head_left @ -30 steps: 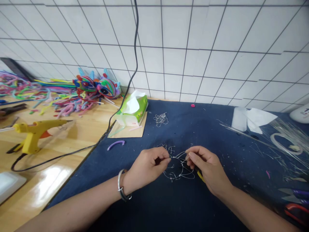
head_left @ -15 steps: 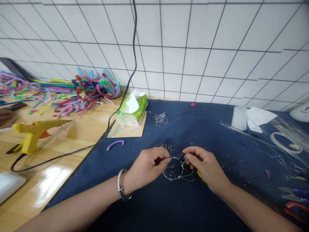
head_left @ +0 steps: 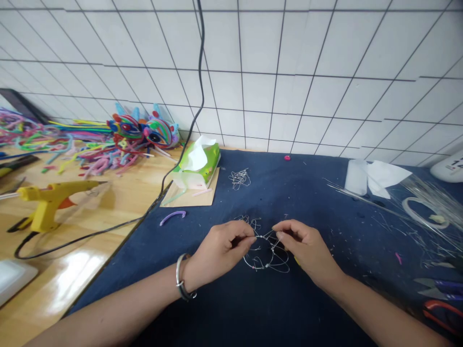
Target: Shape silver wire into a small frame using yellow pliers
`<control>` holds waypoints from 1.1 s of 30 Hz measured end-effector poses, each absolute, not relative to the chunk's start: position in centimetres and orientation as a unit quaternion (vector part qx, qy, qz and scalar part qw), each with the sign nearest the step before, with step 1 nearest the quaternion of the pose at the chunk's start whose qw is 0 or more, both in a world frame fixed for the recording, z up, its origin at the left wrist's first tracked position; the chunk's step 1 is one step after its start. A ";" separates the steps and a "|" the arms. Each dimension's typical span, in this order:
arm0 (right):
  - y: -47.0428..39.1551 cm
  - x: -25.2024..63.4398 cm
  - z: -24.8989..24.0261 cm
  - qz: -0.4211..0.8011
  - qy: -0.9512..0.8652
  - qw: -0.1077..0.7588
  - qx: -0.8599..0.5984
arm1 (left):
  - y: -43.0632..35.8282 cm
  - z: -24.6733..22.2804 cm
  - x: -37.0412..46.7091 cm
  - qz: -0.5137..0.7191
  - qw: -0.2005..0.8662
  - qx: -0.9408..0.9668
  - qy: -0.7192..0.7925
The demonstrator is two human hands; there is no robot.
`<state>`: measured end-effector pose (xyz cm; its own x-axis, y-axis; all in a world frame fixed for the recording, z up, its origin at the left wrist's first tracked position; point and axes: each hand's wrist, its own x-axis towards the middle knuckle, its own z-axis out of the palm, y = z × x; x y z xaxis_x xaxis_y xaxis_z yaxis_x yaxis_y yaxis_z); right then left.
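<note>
A thin silvery wire ring [head_left: 266, 265], with small knots or beads and looping wire ends around it, sits between my hands above the dark blue cloth. My left hand [head_left: 222, 248] pinches the ring's upper left side between thumb and fingertips. On the opposite side, my right hand [head_left: 307, 246] has thumb and fingers closed on thin wire strands at the ring's upper right. Something yellow shows in part beneath the right palm. Loose curled wires [head_left: 249, 221] lie just behind the ring, and a tangled wire bundle [head_left: 239, 179] rests farther back.
Leftward are a yellow glue gun [head_left: 54, 197], a purple pipe-cleaner piece [head_left: 172, 216], and a green tissue pack [head_left: 211, 161]. A black cable [head_left: 201, 72] hangs in front of the tiled wall. Straight wires [head_left: 430, 207] and purple-handled scissors [head_left: 443, 288] lie right.
Both hands keep nearly the same pinch on the wire; the right fingers shift slightly. A person's hand at the far left edge has gone, leaving a yellow-and-black handled tool visible.
</note>
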<state>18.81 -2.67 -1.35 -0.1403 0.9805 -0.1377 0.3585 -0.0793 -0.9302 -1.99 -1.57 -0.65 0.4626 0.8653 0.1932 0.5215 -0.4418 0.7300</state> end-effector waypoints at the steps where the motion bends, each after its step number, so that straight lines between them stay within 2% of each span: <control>1: -2.7 18.8 -1.4 0.472 -0.590 0.333 -0.565 | -1.6 -0.7 -2.0 0.286 0.302 0.800 0.432; 16: -3.1 18.7 -1.3 0.493 -0.548 0.415 -0.533 | -1.6 -0.6 -2.0 0.274 0.287 0.796 0.456; 26: -3.3 18.5 -1.0 0.499 -0.550 0.421 -0.520 | -1.5 -0.5 -2.0 0.263 0.270 0.806 0.456; 33: -3.0 18.8 -1.5 0.455 -0.566 0.390 -0.566 | -1.5 -0.6 -2.1 0.261 0.279 0.806 0.451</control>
<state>18.82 -2.95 -1.50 -0.0539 0.9959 -0.0727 0.2860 -0.0544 -0.9567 -2.05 -1.49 -0.62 0.4563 0.8737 0.1687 0.5819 -0.4364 0.6862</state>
